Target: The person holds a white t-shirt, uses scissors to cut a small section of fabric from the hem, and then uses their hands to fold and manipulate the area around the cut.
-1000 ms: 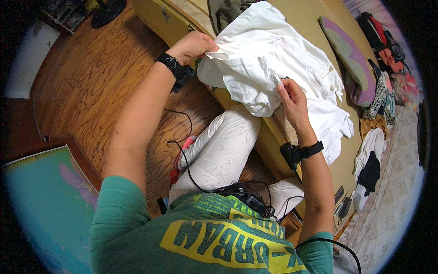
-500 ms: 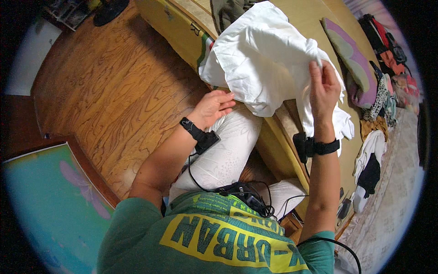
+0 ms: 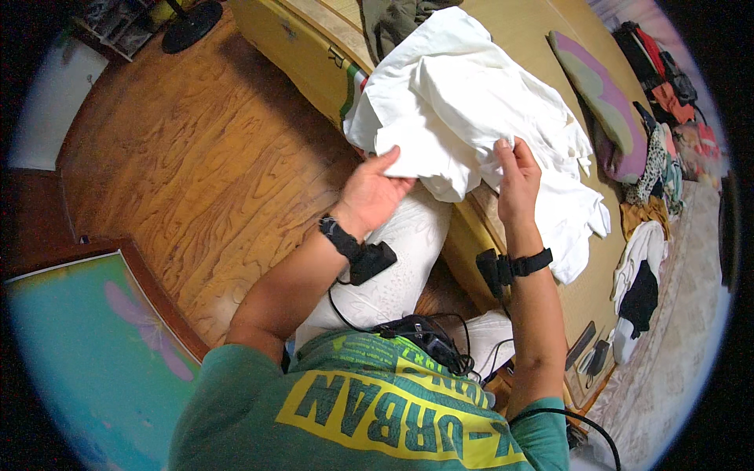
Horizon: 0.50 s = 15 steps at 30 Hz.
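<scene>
A white garment lies bunched and partly spread over the tan board-like surface, its folds hanging toward my knee. My left hand grips its near left edge, thumb on top and fingers underneath. Farther right, my right hand pinches a fold between thumb and fingertips. The garment's far right part, with a ruffled-looking edge, rests loose on the surface. What kind of garment it is cannot be told from the folds.
A dark olive cloth lies beyond the garment. To the right are a folded purple-and-green cloth, a white-and-black clothing pile and a dark phone-like object. A blue-green picture panel stands at lower left, beside the wooden floor.
My right hand has come down and left, lowering its side of the garment onto the surface. My left hand has taken hold of the near edge, which is now folded up.
</scene>
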Available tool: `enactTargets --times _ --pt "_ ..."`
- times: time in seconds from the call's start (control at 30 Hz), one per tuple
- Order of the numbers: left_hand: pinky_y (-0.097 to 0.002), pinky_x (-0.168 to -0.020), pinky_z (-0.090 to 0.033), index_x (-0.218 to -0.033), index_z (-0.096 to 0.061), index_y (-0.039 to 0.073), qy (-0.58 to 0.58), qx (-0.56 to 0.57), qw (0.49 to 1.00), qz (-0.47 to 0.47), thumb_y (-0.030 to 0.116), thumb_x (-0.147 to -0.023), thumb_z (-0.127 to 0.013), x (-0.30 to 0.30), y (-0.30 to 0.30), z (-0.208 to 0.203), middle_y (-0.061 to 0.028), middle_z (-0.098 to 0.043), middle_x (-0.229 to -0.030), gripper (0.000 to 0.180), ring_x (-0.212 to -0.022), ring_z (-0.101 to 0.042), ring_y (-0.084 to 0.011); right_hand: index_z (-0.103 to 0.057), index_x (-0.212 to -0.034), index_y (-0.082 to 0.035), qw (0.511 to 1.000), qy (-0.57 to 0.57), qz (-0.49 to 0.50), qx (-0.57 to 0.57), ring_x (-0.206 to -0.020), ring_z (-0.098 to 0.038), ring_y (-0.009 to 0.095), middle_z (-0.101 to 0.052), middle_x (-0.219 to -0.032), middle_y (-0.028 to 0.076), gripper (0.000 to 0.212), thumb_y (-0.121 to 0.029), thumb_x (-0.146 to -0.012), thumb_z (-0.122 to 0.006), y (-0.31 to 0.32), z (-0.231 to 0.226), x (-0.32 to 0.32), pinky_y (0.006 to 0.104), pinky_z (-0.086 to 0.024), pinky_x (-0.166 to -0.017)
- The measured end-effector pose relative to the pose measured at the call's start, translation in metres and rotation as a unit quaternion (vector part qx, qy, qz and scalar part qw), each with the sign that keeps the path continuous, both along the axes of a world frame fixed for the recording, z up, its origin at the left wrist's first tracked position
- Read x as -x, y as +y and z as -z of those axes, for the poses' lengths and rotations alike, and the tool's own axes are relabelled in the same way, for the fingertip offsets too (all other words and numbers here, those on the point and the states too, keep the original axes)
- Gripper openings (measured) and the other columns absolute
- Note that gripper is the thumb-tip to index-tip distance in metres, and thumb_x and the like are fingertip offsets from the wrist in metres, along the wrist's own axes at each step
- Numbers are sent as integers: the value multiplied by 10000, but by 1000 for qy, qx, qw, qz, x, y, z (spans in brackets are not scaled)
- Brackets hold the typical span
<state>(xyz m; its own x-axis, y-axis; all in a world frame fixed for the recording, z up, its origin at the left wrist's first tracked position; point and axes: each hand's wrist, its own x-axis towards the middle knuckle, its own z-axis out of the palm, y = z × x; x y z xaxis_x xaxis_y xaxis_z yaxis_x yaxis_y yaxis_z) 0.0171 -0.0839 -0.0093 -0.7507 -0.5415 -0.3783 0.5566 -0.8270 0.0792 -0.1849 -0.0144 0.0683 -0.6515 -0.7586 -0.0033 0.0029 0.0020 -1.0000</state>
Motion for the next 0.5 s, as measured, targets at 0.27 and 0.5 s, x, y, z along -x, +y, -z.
enactTargets --times 0.27,0.5 --pt "-396 -1062 -386 -1124 -512 -28 78 -115 990 -30 205 -912 -620 28 37 -11 -137 -559 -1105 333 -1116 -509 -265 -566 -1032 -5 960 -101 128 229 -949 -632 239 -633 -1019 104 175 -138 -978 -467 9 -68 124 369 -519 -841" --pt "-359 -934 -442 -1099 -535 15 68 -97 993 24 221 -905 -643 49 40 3 -91 -576 -1013 303 -1025 -544 -221 -538 -1090 -11 960 33 192 200 -791 -585 125 -604 -891 40 153 -95 -963 -519 3 -68 107 249 -480 -689"
